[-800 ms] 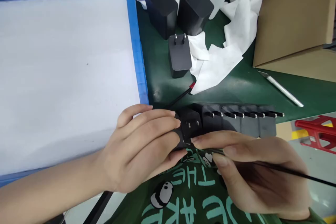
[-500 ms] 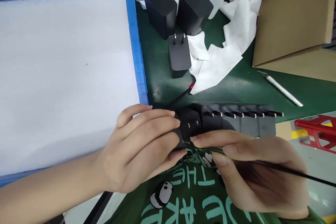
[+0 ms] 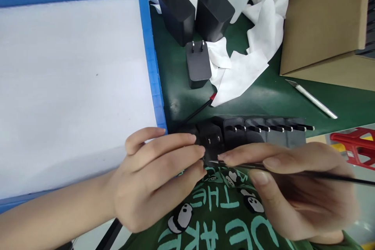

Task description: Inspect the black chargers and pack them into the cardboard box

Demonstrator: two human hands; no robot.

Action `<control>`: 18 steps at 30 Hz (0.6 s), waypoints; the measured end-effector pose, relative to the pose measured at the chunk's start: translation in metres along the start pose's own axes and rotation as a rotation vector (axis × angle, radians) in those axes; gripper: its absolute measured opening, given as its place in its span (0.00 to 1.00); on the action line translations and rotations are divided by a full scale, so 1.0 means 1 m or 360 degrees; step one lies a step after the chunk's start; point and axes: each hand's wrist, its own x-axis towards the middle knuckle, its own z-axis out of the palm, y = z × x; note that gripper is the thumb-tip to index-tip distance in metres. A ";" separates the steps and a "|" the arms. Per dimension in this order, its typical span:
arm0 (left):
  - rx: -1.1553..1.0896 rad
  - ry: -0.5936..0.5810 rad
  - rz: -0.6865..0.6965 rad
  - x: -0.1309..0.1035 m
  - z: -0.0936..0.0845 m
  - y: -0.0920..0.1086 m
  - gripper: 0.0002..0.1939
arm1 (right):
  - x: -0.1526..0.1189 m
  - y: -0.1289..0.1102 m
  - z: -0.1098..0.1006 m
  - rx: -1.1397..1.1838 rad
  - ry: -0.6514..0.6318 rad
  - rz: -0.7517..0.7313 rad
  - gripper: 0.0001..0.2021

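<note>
My left hand [image 3: 152, 175] grips a black plug adapter [image 3: 211, 140] at the near table edge, its two prongs facing me. My right hand [image 3: 295, 187] pinches a thin black pointed tool [image 3: 322, 175] whose tip touches the adapter's lower edge. To the right of that adapter a row of several black adapters [image 3: 263, 134] stands side by side, prongs pointing right.
A blue tray [image 3: 148, 47] lined with white sheet fills the left. Three more black adapters [image 3: 197, 62] stand on the green mat [image 3: 263, 97] beside crumpled white cloths [image 3: 249, 66]. A cardboard box [image 3: 322, 19] and a silver knife [image 3: 312, 98] lie at right; a red stool [image 3: 356, 146] stands below.
Both hands have dropped a little in the picture and the view has shifted slightly. The tool's tip stays against the held adapter.
</note>
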 end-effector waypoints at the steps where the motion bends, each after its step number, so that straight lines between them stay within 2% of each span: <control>1: 0.0029 0.0026 0.0030 0.001 0.000 0.000 0.10 | 0.000 0.000 0.000 0.0009 0.0008 -0.0003 0.28; 7: 0.0094 0.0082 0.0111 0.005 0.000 -0.002 0.11 | 0.001 -0.002 -0.001 -0.0002 -0.0058 0.0015 0.28; 14: 0.0121 -0.0052 0.0203 0.011 -0.006 -0.006 0.08 | -0.001 -0.003 -0.001 -0.0038 -0.0039 0.0017 0.29; 18: 0.0109 -0.0019 0.0192 0.010 -0.005 -0.006 0.09 | -0.002 -0.003 0.000 -0.0013 -0.0060 -0.0009 0.29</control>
